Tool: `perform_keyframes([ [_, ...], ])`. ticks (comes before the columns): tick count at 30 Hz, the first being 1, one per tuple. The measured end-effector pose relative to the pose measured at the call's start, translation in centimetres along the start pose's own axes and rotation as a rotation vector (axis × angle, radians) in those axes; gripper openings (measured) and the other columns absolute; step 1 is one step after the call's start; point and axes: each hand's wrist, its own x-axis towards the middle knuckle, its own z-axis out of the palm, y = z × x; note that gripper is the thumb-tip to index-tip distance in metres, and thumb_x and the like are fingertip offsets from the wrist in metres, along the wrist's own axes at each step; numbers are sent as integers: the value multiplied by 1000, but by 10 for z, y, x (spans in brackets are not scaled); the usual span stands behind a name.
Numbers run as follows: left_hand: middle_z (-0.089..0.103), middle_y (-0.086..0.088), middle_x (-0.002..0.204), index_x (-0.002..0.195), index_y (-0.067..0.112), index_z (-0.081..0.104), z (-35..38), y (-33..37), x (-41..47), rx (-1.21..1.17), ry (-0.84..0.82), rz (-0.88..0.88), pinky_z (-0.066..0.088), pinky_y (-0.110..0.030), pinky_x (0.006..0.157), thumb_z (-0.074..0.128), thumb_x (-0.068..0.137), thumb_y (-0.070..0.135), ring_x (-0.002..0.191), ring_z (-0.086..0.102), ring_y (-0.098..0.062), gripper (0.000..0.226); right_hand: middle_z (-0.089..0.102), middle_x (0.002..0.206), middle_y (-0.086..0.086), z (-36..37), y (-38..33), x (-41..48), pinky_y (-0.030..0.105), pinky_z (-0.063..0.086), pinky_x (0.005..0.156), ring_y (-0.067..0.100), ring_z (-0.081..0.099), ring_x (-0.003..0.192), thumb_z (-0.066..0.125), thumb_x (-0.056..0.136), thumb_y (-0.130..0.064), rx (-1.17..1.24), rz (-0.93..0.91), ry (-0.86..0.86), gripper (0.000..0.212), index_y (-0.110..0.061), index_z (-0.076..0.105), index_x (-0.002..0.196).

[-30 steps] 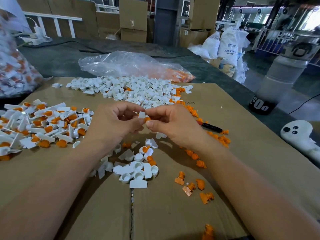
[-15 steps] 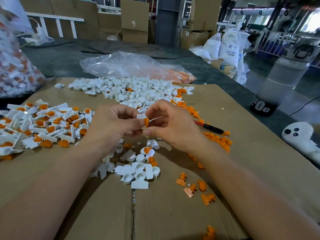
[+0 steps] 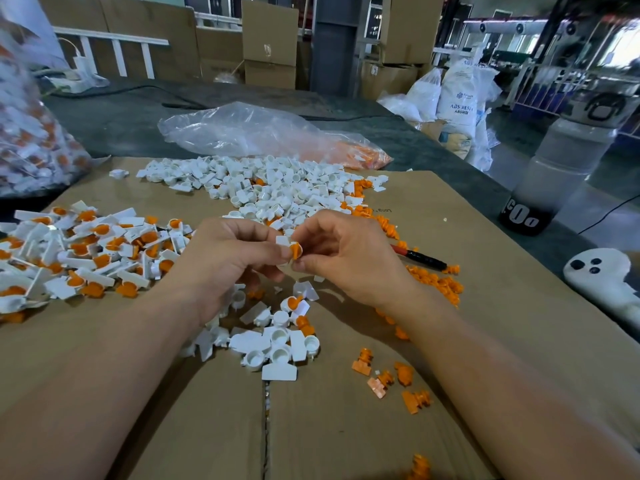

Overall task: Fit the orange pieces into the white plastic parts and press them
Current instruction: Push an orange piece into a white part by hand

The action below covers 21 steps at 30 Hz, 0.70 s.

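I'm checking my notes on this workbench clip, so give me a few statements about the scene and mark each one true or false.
1. The left hand and right hand pinch a white part and an orange piece together above the cardboard. True.
2. The pen lies left of the left hand. False: it lies right of the right hand.
3. A pile of assembled parts lies to the left. True.
4. The clear bag holds only white parts. False: orange pieces show at its right end.

Stacked cardboard boxes (image 3: 269, 46) stand behind a grey table (image 3: 138, 119).
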Motion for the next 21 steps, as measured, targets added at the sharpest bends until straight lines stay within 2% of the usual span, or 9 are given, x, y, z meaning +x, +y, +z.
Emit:
perform_keyframes([
  [5,63,-7,53,63,5,62,-1,-1,1,-41,-1,-39,34,-16,35,72,46,12,43,59,-14,22,64,81,-8,0,0,0,26,55,77,10,66,79,73,74,0,-3,-4,3,28,-22,60,85],
  [9,62,-7,50,59,6,61,-1,-1,3,-85,28,-34,34,-14,34,70,47,9,41,58,-13,16,65,87,-12,-1,-2,-2,26,56,77,7,67,80,76,70,-4,20,-26,12,32,-12,67,100],
  [14,63,-8,53,63,5,62,-1,-1,3,-82,5,-29,39,-15,35,70,48,11,44,60,-13,18,71,89,3,2,0,-2,25,55,77,6,66,80,75,73,-7,-58,-111,115,29,-5,70,101],
  [21,64,-10,54,65,2,63,-1,-1,3,-111,-8,-37,44,-15,37,70,47,8,44,61,-13,20,72,92,7,2,2,-2,28,52,77,10,64,84,73,75,-9,-167,-190,138,27,-6,71,101],
])
